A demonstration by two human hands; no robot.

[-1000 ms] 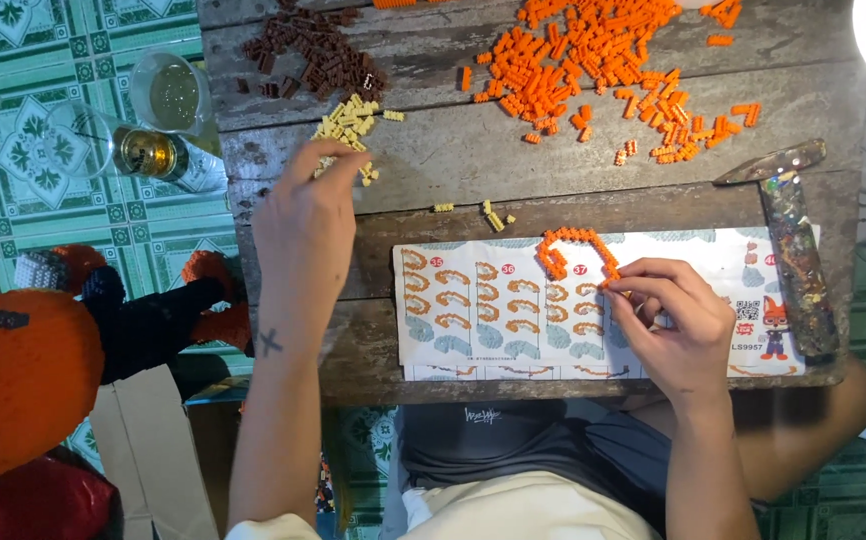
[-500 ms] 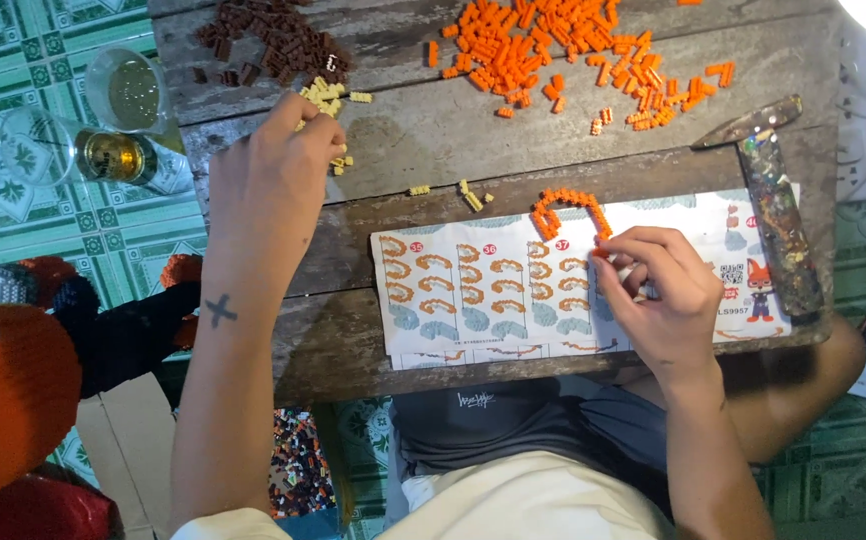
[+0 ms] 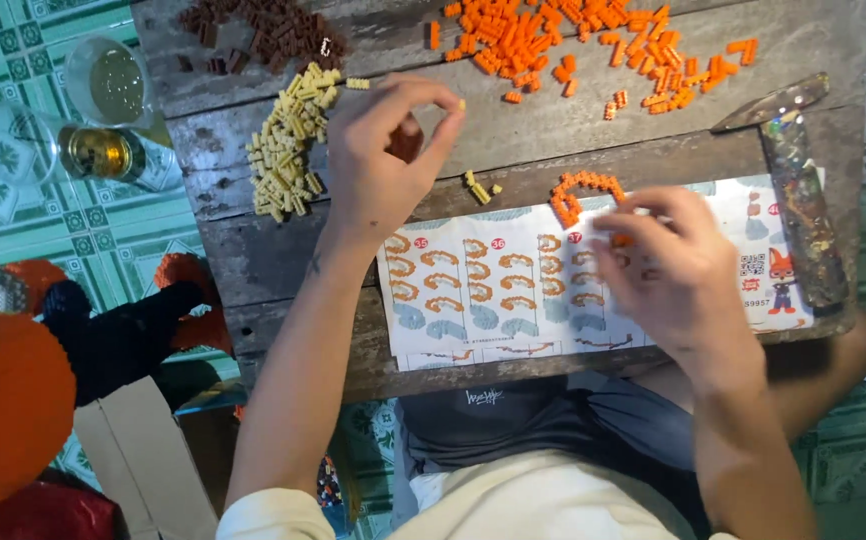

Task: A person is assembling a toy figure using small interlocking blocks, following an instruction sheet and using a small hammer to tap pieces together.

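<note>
My left hand (image 3: pixel 383 170) hovers over the wooden table (image 3: pixel 253 260), just right of a pile of cream bricks (image 3: pixel 288 150). Its thumb and forefinger pinch one small cream brick (image 3: pixel 461 103). My right hand (image 3: pixel 673 270) rests on a printed instruction sheet (image 3: pixel 493 290) and its fingertips grip the right end of a small orange arc of joined bricks (image 3: pixel 578 192). A couple of loose cream bricks (image 3: pixel 478 187) lie between the two hands.
A heap of orange bricks (image 3: pixel 573 40) and a brown pile (image 3: pixel 263 30) lie along the far edge. Two glasses (image 3: pixel 103 120) stand at the far left corner. A clear bag of small pieces (image 3: pixel 803 210) lies at the right. An orange and black brick figure (image 3: pixel 23 390) sits lower left.
My left hand has lifted off the cream pile and moved right with a cream brick pinched in its fingers. My right hand stays on the orange arc.
</note>
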